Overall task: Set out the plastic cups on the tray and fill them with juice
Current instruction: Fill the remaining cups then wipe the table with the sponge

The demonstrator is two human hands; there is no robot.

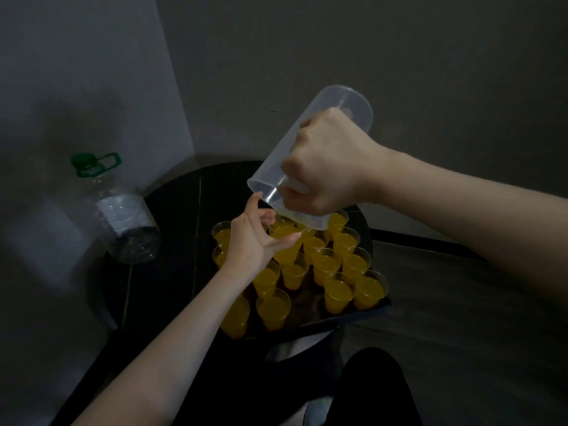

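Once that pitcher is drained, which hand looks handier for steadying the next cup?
Left, probably. The left hand already hovers among the juice cups on the tray, while the right hand grips the tipped pitcher.

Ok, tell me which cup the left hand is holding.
The left hand grips the juice-filled cup directly under the tilted pitcher, at the tray's far end; the other cups stand untouched.

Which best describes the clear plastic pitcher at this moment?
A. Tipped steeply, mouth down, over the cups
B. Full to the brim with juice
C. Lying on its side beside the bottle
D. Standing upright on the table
A: the right hand holds the clear plastic pitcher tilted mouth-down above the juice-filled plastic cups, nearly empty.
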